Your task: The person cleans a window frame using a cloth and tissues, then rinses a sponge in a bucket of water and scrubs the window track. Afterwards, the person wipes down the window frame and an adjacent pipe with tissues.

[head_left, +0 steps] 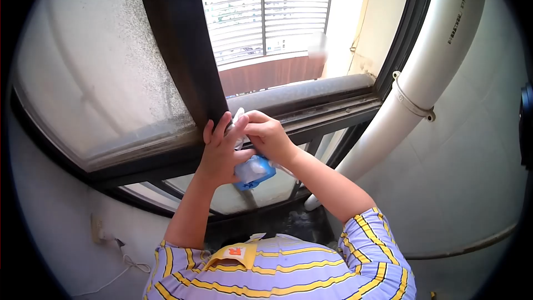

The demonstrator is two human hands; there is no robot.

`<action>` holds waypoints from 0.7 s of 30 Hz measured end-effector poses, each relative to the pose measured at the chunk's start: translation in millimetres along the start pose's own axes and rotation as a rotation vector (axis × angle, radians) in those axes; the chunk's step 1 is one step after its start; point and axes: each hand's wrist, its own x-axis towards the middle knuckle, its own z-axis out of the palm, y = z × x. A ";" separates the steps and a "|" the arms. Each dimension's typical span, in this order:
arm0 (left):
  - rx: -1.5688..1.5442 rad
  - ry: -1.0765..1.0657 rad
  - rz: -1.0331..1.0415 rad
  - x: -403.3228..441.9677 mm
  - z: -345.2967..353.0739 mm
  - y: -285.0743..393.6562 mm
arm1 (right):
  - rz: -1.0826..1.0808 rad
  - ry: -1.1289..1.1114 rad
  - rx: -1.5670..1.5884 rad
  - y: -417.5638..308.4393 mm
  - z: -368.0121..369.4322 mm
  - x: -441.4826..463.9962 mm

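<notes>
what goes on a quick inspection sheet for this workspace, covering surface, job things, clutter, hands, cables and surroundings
Surface: dark window track, with brownish dirt-like marks.
Job's things: blue packet below the fingers; crumpled white sheet between the hands.
Clutter: dark object cut off at the right edge, unidentifiable.
Hands: left hand at the packet, grip partly hidden; right hand pinching the sheet.
Cables: white cable, looped below a wall socket.
Surroundings: cloudy pane left, white pipe right, slatted screen outside.

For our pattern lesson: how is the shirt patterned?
Yellow stripes on lilac; the shirt shows best in the head view.
</notes>
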 end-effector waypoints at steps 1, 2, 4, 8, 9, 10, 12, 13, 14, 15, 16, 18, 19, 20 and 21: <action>0.000 -0.009 0.004 -5.8 1.8 2.2 | 0.036 -0.041 0.006 2.2 2.6 -8.2; 0.001 -0.014 0.009 -10.6 4.1 3.0 | 0.040 -0.051 0.007 3.3 6.8 -14.6; 0.004 -0.063 -0.008 -22.7 3.7 3.1 | 0.063 -0.046 -0.018 -1.9 14.6 -20.3; -0.009 -0.005 -0.035 -38.3 3.3 0.2 | 0.169 -0.099 0.016 -7.8 34.3 -18.9; -0.006 -0.011 -0.054 -39.8 0.2 -0.1 | 0.155 -0.078 -0.005 -9.8 36.5 -18.4; 0.000 -0.014 -0.072 -40.1 -3.2 -1.1 | 0.136 -0.057 -0.025 -10.9 36.7 -17.0; 0.021 -0.038 -0.082 -40.2 -8.0 -2.5 | 0.087 -0.028 -0.041 -5.9 37.0 -17.8; 0.025 -0.052 -0.088 -41.7 -10.1 -2.9 | 0.082 -0.034 -0.038 -4.5 36.0 -19.3; 0.019 -0.061 -0.087 -40.6 -11.1 -2.1 | 0.093 -0.056 -0.063 -4.8 32.7 -19.6; 0.015 -0.054 -0.081 -39.9 -13.1 -1.5 | 0.109 -0.077 -0.088 -6.3 30.6 -20.1; 0.010 -0.051 -0.074 -36.7 -14.7 1.5 | 0.121 -0.032 -0.061 -7.2 25.2 -21.5; 0.010 -0.060 -0.059 -36.1 -17.8 7.9 | 0.233 0.091 0.051 -17.9 12.3 -26.1; -0.037 -0.067 -0.078 -38.2 -20.2 13.2 | 0.353 0.161 0.133 -26.2 5.5 -30.7; -0.073 -0.063 -0.087 -42.8 -20.6 16.8 | 0.502 0.187 0.217 -27.7 -1.4 -37.4; -0.105 -0.056 -0.102 -49.3 -21.8 22.5 | 0.627 0.252 0.408 -29.3 -4.5 -47.4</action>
